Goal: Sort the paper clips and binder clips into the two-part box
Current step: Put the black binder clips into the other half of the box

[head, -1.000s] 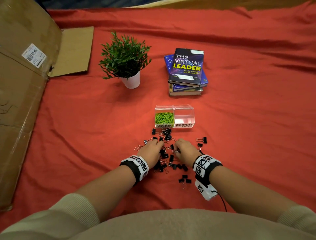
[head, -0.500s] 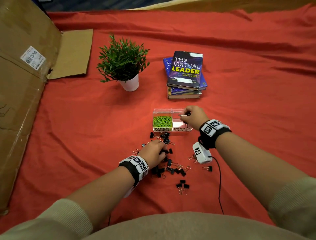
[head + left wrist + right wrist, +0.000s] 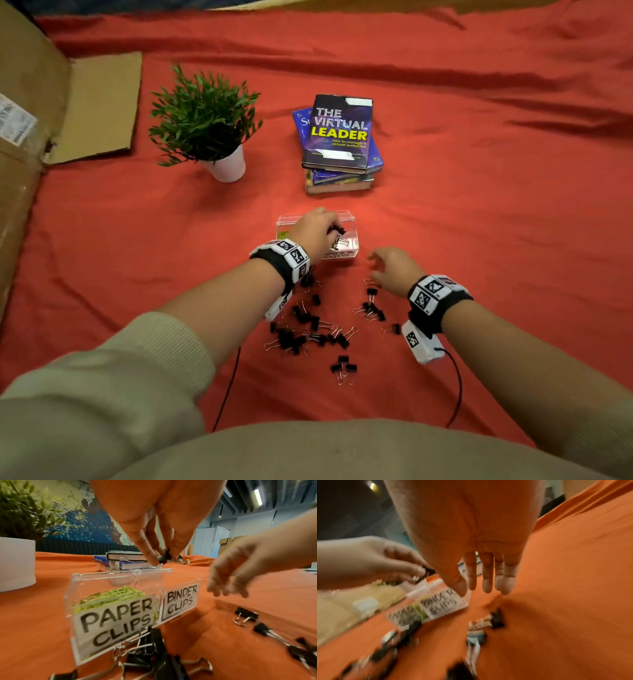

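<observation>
Pinched between the thumb and fingertips of the left hand [image 3: 317, 228] is a small bunch of black binder clips [image 3: 169, 558], held directly above the two-part box [image 3: 120, 601], over its right half, which carries the label "BINDER CLIPS". The right hand [image 3: 394, 270] hangs just right of the box with its fingers loosely spread and nothing held in it; it is poised near a few loose clips [image 3: 371, 305] lying on the red cloth [image 3: 479, 222].

The left half of the box, labelled "PAPER CLIPS", is already filled with green paper clips [image 3: 109, 597], and no paper clips can be made out on the cloth, so that part of the sorting is judged to be done. In the right half, a few binder clips can be seen from the head view, though the left hand hides much of that compartment and the amount cannot be told. A large scatter of binder clips [image 3: 308, 332] is still spread on the cloth in front of the box, nearer the person, with a small separate cluster [image 3: 342, 368] nearest the person's body.

The binder-clip half of the job is therefore judged to be only begun: the pinched bunch is yet to be released into the box, and most of the pile is left to be gathered and carried over.

Behind the box, a stack of books [image 3: 339, 144] and a potted plant [image 3: 205, 120] are set on the cloth, well apart from the work.
</observation>
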A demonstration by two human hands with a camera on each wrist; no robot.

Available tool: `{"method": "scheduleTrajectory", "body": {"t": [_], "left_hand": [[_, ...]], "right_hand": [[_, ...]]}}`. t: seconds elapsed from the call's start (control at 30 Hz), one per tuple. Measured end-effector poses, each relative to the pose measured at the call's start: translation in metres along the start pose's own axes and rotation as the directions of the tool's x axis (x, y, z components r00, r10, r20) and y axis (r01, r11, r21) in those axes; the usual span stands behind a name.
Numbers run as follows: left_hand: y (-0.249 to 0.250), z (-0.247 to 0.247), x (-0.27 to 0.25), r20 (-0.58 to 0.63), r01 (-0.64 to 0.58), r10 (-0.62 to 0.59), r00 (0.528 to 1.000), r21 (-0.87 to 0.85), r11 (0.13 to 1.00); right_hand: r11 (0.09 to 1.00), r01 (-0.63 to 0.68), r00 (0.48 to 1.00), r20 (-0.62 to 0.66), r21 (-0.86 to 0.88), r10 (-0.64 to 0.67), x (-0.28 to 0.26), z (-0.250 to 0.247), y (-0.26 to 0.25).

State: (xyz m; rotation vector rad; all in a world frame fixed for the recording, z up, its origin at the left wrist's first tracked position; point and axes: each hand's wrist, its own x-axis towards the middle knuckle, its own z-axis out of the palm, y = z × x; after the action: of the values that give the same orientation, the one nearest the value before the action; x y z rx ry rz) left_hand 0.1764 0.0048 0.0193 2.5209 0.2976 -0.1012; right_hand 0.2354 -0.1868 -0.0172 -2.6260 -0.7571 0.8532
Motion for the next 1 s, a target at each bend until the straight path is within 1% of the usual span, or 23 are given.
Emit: {"method": "scheduleTrajectory", "body": {"t": [0.03,0.07,0.17,0.23,0.3,0.33,0.4,0.5,0.53,0.6,0.7,0.83,0.9,1.0], "left_hand": [[0.001,0.003,0.005,0.009,0.009,-0.009,1.0,0.012,1.0],[0.001,0.007,0.008,0.016,0.014,-0.014,1.0,0.018,1.0],[0.002,0.019,0.004,0.008,-0.015,0.015,1.0,0.042,0.999],[0.001,0.026,-0.008,-0.023,-0.063,0.065,0.998,0.07,0.996],[0.0,0.032,-0.026,-0.011,-0.095,0.096,0.995,0.07,0.993],[-0.001,0.035,-0.038,0.028,-0.099,0.097,0.995,0.064,0.993],[-0.004,0.041,-0.062,0.159,-0.087,0.074,0.985,0.081,0.993],[-0.013,0.051,-0.094,0.345,-0.077,0.015,0.939,0.165,0.983],[-0.016,0.054,-0.102,0.381,-0.081,0.001,0.925,0.193,0.978],[-0.022,0.061,-0.114,0.411,-0.088,-0.013,0.912,0.226,0.97],[-0.025,0.067,-0.123,0.397,-0.082,-0.018,0.918,0.234,0.969],[-0.025,0.07,-0.126,0.329,-0.046,-0.032,0.944,0.228,0.973],[-0.027,0.07,-0.126,0.3,-0.001,-0.055,0.952,0.182,0.983],[-0.03,0.064,-0.126,0.253,0.104,-0.111,0.961,0.042,0.994]], "right_hand": [[0.997,0.029,0.999,0.037,-0.071,-0.027,-0.007,0.009,0.005],[0.993,0.058,0.997,0.048,-0.104,-0.054,-0.014,0.016,0.007],[0.983,0.12,0.992,0.052,-0.138,-0.114,-0.029,0.032,0.008],[0.977,0.136,0.99,0.059,-0.165,-0.128,-0.034,0.038,0.007],[0.975,0.147,0.989,0.06,-0.167,-0.138,-0.038,0.044,0.006],[0.976,0.149,0.988,0.061,-0.161,-0.141,-0.039,0.046,0.004],[0.98,0.149,0.988,0.064,-0.135,-0.141,-0.043,0.05,0.003],[0.987,0.127,0.99,0.075,-0.098,-0.12,-0.046,0.054,0.0],[0.99,0.112,0.992,0.069,-0.085,-0.107,-0.047,0.055,0.0],[0.996,0.08,0.996,0.042,-0.051,-0.078,-0.048,0.057,-0.002],[0.998,0.058,0.998,0.013,-0.037,-0.058,-0.049,0.059,-0.005],[0.997,0.079,0.996,0.027,0.003,-0.079,-0.052,0.059,-0.007],[0.995,0.098,0.994,0.044,0.028,-0.099,-0.053,0.058,-0.008],[0.991,0.122,0.991,0.042,0.047,-0.124,-0.054,0.057,-0.008]]}}
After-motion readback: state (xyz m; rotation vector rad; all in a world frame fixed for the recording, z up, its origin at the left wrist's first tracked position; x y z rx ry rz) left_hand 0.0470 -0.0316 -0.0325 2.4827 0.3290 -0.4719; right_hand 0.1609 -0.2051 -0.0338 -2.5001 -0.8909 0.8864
